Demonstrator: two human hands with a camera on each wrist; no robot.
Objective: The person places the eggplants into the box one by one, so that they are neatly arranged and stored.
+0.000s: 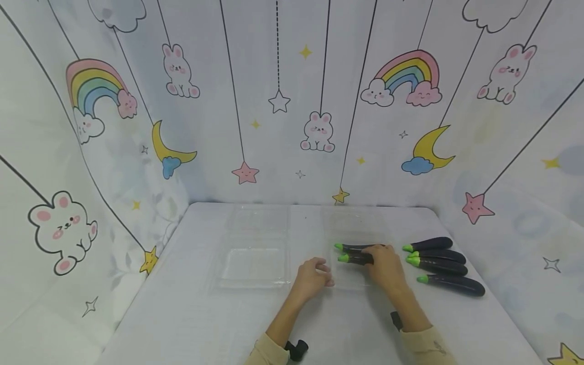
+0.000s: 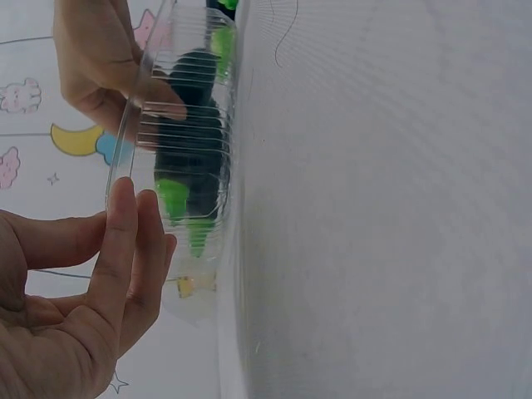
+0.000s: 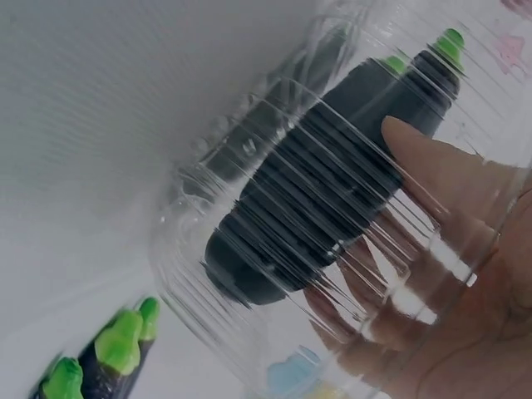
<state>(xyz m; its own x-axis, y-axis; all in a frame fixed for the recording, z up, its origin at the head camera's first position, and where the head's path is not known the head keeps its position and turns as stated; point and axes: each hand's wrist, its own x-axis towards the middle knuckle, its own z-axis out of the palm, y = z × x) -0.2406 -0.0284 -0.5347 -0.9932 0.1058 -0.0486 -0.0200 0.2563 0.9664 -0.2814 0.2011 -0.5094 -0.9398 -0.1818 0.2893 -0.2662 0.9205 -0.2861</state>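
My right hand (image 1: 385, 263) grips an eggplant (image 1: 360, 259), dark purple with a green stem end, inside a clear plastic container (image 3: 179, 258). A second eggplant (image 1: 347, 247) lies right beside it there. In the right wrist view my thumb (image 3: 416, 145) is on the nearer eggplant, and the other fingers show blurred through the ribbed wall. My left hand (image 1: 312, 279) is at the container's left edge. In the left wrist view its thumb and index finger (image 2: 116, 233) pinch at the rim, with the other fingers stretched along the wall.
Several more eggplants (image 1: 438, 264) lie on the white table (image 1: 182, 314) to the right of the container. Another clear container (image 1: 255, 266) stands on the left. A patterned cloth backdrop (image 1: 292, 167) with rainbows, rabbits and stars rises behind and at the sides.
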